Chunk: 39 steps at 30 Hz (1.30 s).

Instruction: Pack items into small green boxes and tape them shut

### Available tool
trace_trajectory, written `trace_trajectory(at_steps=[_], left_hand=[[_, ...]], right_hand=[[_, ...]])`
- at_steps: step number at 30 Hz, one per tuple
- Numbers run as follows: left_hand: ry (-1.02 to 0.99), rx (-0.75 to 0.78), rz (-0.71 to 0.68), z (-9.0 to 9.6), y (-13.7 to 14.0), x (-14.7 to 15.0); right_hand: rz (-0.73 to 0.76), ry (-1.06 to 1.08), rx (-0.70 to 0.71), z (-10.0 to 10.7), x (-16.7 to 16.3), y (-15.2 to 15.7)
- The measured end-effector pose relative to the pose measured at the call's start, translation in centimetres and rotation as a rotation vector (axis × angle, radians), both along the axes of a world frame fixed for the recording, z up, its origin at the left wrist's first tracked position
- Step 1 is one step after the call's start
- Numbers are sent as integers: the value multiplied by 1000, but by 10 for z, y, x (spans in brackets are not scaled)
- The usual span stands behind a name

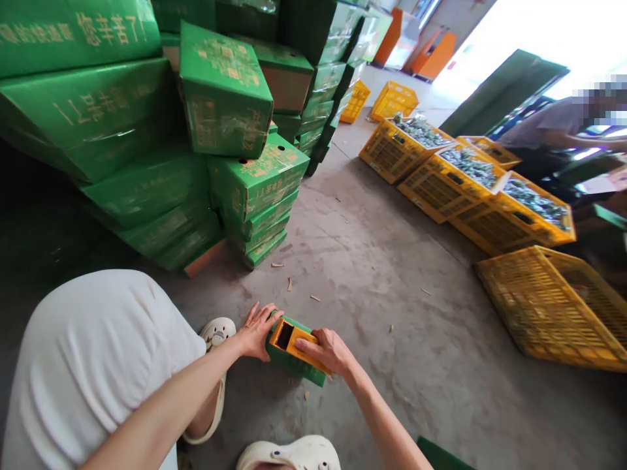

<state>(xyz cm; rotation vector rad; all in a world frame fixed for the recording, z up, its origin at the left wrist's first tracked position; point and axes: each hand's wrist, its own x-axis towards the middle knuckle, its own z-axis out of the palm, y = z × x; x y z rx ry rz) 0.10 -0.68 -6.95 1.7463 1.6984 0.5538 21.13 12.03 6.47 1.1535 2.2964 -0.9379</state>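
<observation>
On the floor between my feet is a small green cardboard box (309,374), seen from above. My right hand (326,352) is closed around an orange hand tool (290,338) with a dark rectangular opening; the tool lies along the box top. I cannot make out the tool's exact kind, and its underside is hidden. At the box's left end, my left hand (258,331) grips the edge, thumb on the near side and fingers spread toward the far side.
Green cartons (225,91) rise in stacks at the left and ahead. Yellow crates (431,189) with small grey-green items stand at the right, near a tilted yellow crate (553,313). A person (543,127) sits behind them. Scraps (289,284) litter the concrete floor (372,261).
</observation>
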Motion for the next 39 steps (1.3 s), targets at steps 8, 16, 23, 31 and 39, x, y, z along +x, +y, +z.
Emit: trace_trajectory(at_steps=[8,16,23,31,39], left_hand=[[8,-2,-6,2,0,0],[9,19,-9,-3,-1,0],[63,14,-20,2,-2,3],[169,-9,-64,8,-4,3],[333,-50,-220,10,13,55]], right_hand=[[29,-100,27,34,4,5],[-51,-141,9,22,66,3],[-26,-216,98,7,62,-1],[-62,-280,95,11,54,-4],[-56,-311,99,12,50,-5]])
